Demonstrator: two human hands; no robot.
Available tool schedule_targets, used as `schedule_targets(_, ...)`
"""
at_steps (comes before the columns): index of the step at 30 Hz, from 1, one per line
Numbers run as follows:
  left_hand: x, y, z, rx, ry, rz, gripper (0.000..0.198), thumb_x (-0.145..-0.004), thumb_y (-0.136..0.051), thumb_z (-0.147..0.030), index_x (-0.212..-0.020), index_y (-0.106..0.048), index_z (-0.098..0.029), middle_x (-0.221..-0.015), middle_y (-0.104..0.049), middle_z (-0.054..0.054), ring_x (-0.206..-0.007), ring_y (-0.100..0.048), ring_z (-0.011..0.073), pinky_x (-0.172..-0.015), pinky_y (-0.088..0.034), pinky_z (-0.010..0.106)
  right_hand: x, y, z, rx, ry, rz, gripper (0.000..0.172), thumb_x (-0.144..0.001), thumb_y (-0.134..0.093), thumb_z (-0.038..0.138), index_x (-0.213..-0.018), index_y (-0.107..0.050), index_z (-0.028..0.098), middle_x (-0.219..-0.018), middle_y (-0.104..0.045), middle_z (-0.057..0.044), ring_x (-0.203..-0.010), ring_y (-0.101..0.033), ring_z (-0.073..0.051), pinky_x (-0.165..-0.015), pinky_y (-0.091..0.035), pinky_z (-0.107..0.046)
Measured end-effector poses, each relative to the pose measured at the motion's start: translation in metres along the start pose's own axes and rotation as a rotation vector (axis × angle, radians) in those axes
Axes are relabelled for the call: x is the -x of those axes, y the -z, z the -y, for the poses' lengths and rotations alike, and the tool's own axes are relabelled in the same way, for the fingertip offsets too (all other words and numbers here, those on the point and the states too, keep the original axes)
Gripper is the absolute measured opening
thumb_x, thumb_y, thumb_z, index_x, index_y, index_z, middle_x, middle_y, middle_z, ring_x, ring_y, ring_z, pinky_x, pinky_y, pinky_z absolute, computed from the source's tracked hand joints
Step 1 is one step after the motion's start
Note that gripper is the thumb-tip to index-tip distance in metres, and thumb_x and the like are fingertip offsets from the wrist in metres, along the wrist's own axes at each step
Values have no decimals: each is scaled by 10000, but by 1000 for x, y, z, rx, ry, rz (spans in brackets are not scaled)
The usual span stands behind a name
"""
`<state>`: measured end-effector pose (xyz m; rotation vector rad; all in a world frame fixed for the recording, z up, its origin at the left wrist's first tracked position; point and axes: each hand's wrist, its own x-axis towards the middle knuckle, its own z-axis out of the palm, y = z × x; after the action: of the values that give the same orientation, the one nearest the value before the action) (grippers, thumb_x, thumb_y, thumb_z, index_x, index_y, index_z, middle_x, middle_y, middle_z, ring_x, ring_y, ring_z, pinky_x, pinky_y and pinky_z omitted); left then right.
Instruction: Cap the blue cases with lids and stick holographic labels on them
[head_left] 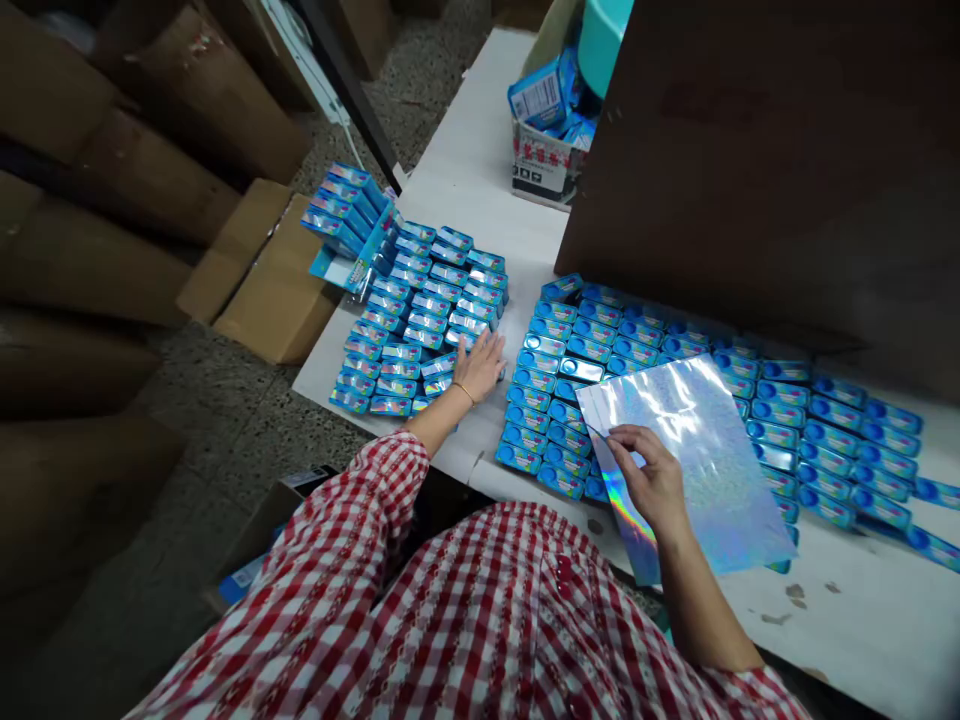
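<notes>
My left hand (480, 368), fingers stretched out and a thin bracelet at the wrist, rests against the right edge of a block of small blue packs (427, 322) standing in rows. Over the front of a second group of blue packs (592, 332) lies a shiny holographic sheet (697, 450). My right hand (651, 478) is above the left part of this sheet, thumb and fingers pinched together. A small thin dark piece shows at the fingertips; its kind I cannot make out.
A carton (544, 165) of blue packages stands at the back beside a teal container (602, 45). More blue boxes (345, 208) are piled at the table's left edge. A brown panel (765, 170) rises behind the right group. Cardboard boxes (262, 270) stand on the floor.
</notes>
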<state>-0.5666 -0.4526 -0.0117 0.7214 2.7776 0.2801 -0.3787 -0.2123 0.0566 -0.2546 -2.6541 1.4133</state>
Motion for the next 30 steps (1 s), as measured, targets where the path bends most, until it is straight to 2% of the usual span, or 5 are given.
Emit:
schedule_targets(4, 17, 8, 16, 48, 57, -33, 468, -897, -338, -260, -1359, -414, -237, -1504, -265, 48, -1412, -117, 251, -1115, 34, 548, 4, -5, 9, -23, -26, -32, 119, -823, -566, 306, -758, -634, 233, -848, -631, -44, -822, -595, -183, -755, -483, -348)
schedule_targets(8, 55, 15, 14, 397, 70, -108, 433, -897, -371, -324, -1293, -494, -198, -1446, -376, 83, -1363, -271, 239, -1125, -182, 457, 16, -23, 15, -169, -138, -5, 128, -801, -596, 325, -749, -653, 223, -833, -641, -32, -806, -593, -173, -745, -474, -330)
schedule_targets(15, 138, -15, -32, 1311, 160, 213, 562, -762, -609, -431, -1263, -517, -194, -1296, -545, 110, -1184, -505, 230, -909, -456, 334, 36, -73, 33, -590, -494, 103, 173, -683, -694, 380, -679, -661, 210, -702, -637, 4, -658, -565, -135, -655, -459, -288)
schedule_targets(23, 148, -43, -29, 1623, 518, 52, 453, -588, -747, -293, -994, -631, -128, -757, -641, 12, -714, -588, 115, -759, -460, 288, 53, -116, 35, -761, -787, 88, 263, -543, -775, 385, -674, -671, 183, -582, -609, 13, -519, -501, -104, -499, -363, -233)
schedule_targets(30, 153, -66, -21, 1637, 667, -95, 389, -535, -756, -220, -888, -615, -134, -648, -588, -29, -619, -543, 84, -680, -423, 243, 61, -156, 19, -379, -672, -145, 271, -609, -694, 429, -662, -673, 164, -647, -647, -23, -600, -530, -146, -611, -406, -285)
